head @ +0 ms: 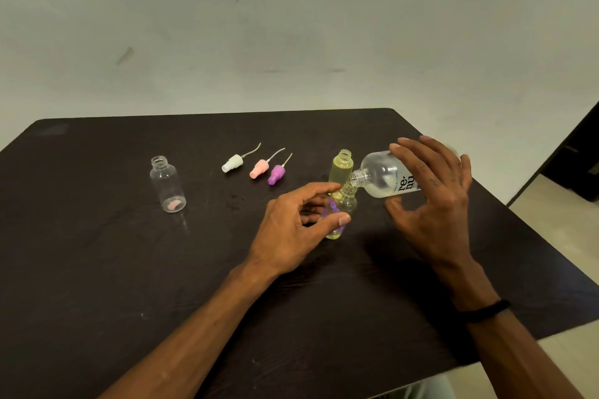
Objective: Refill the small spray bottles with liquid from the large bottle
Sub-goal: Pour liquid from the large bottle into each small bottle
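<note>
Large bottle [385, 175] of frosted clear plastic, printed with dark letters on a white label, lies tipped almost level above the right part of the table [97, 253], its threaded open neck meeting the mouth of a small spray bottle [343, 204]; the right hand [434, 201] grips its body, fingers spread over the top and thumb beneath; that small bottle is clear with purple markings and a little yellowish liquid at its base, and stands upright, pinched between forefinger and thumb of the left hand [291, 227]; just behind it stands a second small bottle [341, 168], filled yellow, uncapped; near the left edge stands a third, clear bottle [167, 185], round-shouldered, something pink at its bottom; toward the far edge lie three spray caps with thin tubes, white [232, 163], pink [259, 168] and purple [276, 174], side by side; the table is dark, matt, with rounded corners.
</note>
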